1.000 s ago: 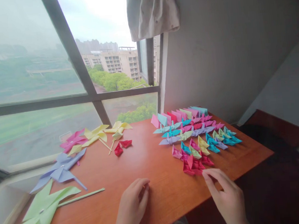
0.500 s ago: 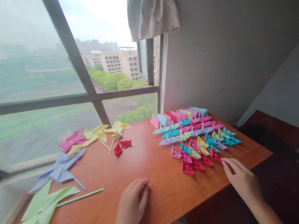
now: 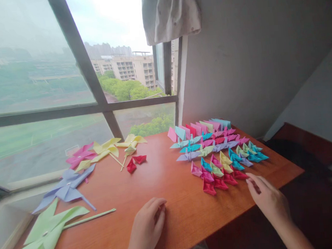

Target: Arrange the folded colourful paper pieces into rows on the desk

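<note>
My left hand rests palm down on the wooden table near its front edge, fingers loosely curled, holding nothing. My right hand lies at the table's right front edge, its fingertips beside the row of red folded paper pieces, with nothing in it. Behind these lie several rows of small folded paper pieces in pink, blue, green, yellow and purple.
Paper pinwheels on sticks lie at the left: green, purple, pink and yellow. Two red folded pieces sit mid-table. A window backs the table; a grey wall stands to the right.
My right hand moved right from the red pieces at the front to the table's right edge. The red pieces now lie spread in a row. My left hand stayed still.
</note>
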Available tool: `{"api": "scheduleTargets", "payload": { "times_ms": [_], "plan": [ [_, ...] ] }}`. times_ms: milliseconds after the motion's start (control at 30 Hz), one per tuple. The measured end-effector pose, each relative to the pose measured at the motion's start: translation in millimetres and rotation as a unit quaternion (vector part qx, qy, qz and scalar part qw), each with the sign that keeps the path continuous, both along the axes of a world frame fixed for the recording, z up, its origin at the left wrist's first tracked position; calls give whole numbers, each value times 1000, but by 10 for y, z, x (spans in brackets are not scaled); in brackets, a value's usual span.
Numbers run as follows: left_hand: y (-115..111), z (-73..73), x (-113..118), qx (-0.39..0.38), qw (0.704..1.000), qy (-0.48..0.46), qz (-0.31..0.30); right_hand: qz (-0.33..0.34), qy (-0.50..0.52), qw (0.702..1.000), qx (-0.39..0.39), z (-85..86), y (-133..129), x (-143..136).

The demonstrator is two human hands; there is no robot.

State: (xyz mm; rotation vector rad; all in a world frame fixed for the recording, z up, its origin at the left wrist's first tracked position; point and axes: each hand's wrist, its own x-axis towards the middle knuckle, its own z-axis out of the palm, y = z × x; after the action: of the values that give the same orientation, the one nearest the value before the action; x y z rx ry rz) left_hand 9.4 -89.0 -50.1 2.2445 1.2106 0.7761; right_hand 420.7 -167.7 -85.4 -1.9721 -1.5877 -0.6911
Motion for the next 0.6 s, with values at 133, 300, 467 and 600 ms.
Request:
{"api": "scheduleTargets", "payload": {
  "times_ms": [133,300,467,600],
  "plan": [
    [-4,0,-2,-5,1000,-6,2,20,23,999,42,134,-63,-201],
    [-14,9,13,-26,999,-29,12,130,59,986,84,284,-22,-752],
    [107,61,-43,-54,996,-62,38,278,150,947,47,255,150,-1503],
    [426,205,-258,-6,994,-21,111,342,202,918,-7,164,269,-1945]
  ]
}}
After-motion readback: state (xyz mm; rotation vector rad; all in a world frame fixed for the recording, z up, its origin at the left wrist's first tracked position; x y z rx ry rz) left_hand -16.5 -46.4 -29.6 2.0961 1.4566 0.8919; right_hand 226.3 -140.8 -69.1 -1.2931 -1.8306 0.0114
